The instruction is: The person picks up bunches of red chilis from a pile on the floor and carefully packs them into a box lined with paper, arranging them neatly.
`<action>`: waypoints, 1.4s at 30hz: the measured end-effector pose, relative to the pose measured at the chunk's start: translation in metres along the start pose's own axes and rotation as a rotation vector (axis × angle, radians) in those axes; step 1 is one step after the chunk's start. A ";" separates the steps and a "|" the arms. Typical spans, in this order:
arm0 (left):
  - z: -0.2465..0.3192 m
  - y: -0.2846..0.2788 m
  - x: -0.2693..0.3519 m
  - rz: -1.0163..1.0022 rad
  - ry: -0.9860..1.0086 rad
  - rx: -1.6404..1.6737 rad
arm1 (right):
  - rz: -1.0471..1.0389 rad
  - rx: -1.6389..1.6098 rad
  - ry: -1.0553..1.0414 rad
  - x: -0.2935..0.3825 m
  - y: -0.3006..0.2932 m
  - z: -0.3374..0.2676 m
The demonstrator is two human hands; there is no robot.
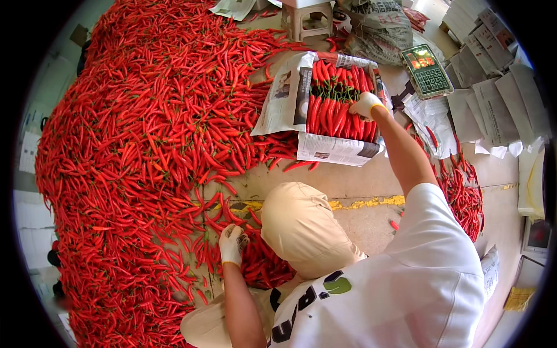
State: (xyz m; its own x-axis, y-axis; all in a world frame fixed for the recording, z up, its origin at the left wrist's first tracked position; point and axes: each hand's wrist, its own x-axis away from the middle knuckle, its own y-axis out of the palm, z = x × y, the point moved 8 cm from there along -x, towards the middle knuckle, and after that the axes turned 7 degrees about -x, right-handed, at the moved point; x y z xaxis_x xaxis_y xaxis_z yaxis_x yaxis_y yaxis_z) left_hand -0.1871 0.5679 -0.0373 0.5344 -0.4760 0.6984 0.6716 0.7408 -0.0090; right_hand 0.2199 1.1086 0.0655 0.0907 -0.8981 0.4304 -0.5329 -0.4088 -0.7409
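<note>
Inside a newspaper-lined box [339,150], red chili peppers [333,115] lie in two rows, their green stems meeting along the middle. My right hand [367,105], in a white glove with a yellow cuff, rests on the right part of the lower row. Its fingers are bent down and partly hidden, so a grip on a pepper cannot be made out. My left hand [233,245], also gloved, is beside my bent knee, with its fingers curled over loose chili peppers [265,261] on the floor. Whether it holds one is hidden.
A large heap of red chilies [152,130] covers the floor on the left. Right of the box are a lit digital scale display [426,71], a smaller chili pile [463,204] and stacked paper sheets [496,108]. A plastic stool [307,21] and a woven sack [378,32] stand beyond.
</note>
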 end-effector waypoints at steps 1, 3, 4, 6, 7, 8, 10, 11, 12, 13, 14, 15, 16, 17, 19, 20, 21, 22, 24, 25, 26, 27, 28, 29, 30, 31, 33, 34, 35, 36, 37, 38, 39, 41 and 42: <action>0.000 0.003 -0.001 0.003 0.002 -0.009 | 0.016 0.002 0.002 0.005 0.004 0.000; 0.001 0.007 -0.002 0.010 0.001 -0.016 | 0.070 -0.017 0.017 0.005 0.006 0.003; 0.002 0.011 -0.003 -0.010 0.009 -0.023 | 0.058 -0.061 0.032 0.000 0.005 0.009; 0.003 0.013 -0.002 -0.026 0.017 -0.031 | 0.026 -0.298 0.081 -0.006 0.007 0.019; 0.003 0.012 -0.002 -0.016 0.024 -0.041 | 0.073 -0.433 0.043 -0.005 0.003 0.023; 0.003 0.010 -0.002 -0.007 0.031 -0.051 | 0.069 -0.433 0.042 -0.005 -0.004 0.028; 0.003 0.008 0.000 -0.003 0.025 -0.043 | 0.086 -0.522 0.044 0.001 -0.021 0.030; 0.003 0.010 0.000 -0.014 0.020 -0.033 | 0.072 -0.612 -0.001 0.000 -0.023 0.028; 0.002 0.010 0.000 -0.016 0.016 -0.033 | 0.032 -0.647 -0.044 0.001 -0.024 0.022; 0.000 0.009 0.000 -0.011 0.009 -0.054 | -0.010 -0.683 -0.086 0.004 -0.023 0.011; -0.002 0.008 0.000 -0.006 0.002 -0.075 | -0.026 -0.665 -0.073 0.006 -0.023 0.004; -0.002 0.013 0.001 -0.012 -0.004 -0.075 | -0.038 -0.645 -0.061 0.006 -0.024 0.001; 0.000 0.016 0.002 0.000 0.014 -0.099 | -0.034 -0.620 -0.066 0.005 -0.029 0.001; 0.001 0.020 0.003 0.011 0.031 -0.124 | -0.029 -0.615 -0.060 0.010 -0.030 0.004; -0.001 0.008 -0.003 -0.010 0.035 -0.101 | 0.075 -0.416 -0.001 0.021 -0.034 0.001; -0.003 0.004 -0.007 -0.037 0.034 -0.077 | 0.023 -0.395 0.030 0.011 -0.027 0.012; -0.006 0.012 -0.008 -0.049 0.028 -0.071 | 0.029 -0.400 0.057 0.004 -0.025 0.028; -0.007 0.016 -0.008 -0.037 0.018 -0.071 | -0.034 -0.486 0.103 0.004 -0.016 0.038; -0.008 0.008 -0.006 -0.006 0.009 -0.079 | 0.026 -0.497 0.104 0.022 0.007 0.035; -0.009 0.011 -0.009 -0.024 0.008 -0.082 | 0.042 -0.304 0.037 0.018 0.008 0.034; -0.010 0.014 -0.010 -0.043 0.008 -0.085 | 0.072 -0.175 -0.014 0.016 0.007 0.035; -0.011 0.012 -0.010 -0.040 0.006 -0.086 | 0.091 -0.049 -0.065 0.020 0.016 0.028; -0.010 0.005 -0.009 -0.023 0.009 -0.105 | -0.038 -0.050 0.071 0.047 0.020 0.014; -0.009 -0.002 -0.008 -0.006 0.011 -0.123 | -0.050 -0.056 0.064 0.044 0.028 0.012; -0.008 0.004 -0.007 -0.015 0.014 -0.119 | -0.034 0.040 0.008 0.042 0.018 0.014; -0.009 0.011 -0.006 -0.007 0.006 -0.122 | -0.019 0.139 -0.045 0.037 0.008 0.020; -0.010 0.013 -0.005 0.004 -0.002 -0.126 | -0.164 -0.293 0.056 0.027 0.003 0.038; -0.011 0.011 -0.007 -0.008 -0.003 -0.127 | -0.127 -0.328 0.014 0.022 0.000 0.036; -0.013 0.010 -0.008 -0.021 -0.004 -0.128 | -0.088 -0.363 -0.027 0.020 -0.001 0.034; -0.015 0.008 -0.009 -0.022 -0.001 -0.130 | -0.115 -0.323 -0.071 0.022 0.006 0.028; -0.018 0.007 -0.010 -0.038 -0.010 -0.124 | -0.142 -0.282 -0.115 0.024 0.013 0.024; -0.020 0.006 -0.011 -0.055 -0.019 -0.118 | -0.167 -0.112 -0.103 0.027 0.016 0.026; -0.020 0.006 -0.011 -0.052 -0.017 -0.120 | -0.169 -0.115 -0.105 0.033 0.016 0.020; -0.020 0.007 -0.007 0.003 -0.021 -0.187 | 0.052 0.153 -0.184 0.043 -0.005 0.005; -0.019 0.010 -0.007 -0.013 -0.003 -0.164 | 0.264 0.114 -0.377 0.051 -0.016 -0.009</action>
State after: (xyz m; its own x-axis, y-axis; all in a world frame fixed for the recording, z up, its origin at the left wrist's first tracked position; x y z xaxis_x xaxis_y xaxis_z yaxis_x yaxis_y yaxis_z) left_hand -0.1744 0.5692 -0.0561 0.5241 -0.4835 0.7012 0.7533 0.6472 -0.1168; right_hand 0.2252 1.0710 0.1036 0.2751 -0.9613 0.0181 -0.4852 -0.1550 -0.8605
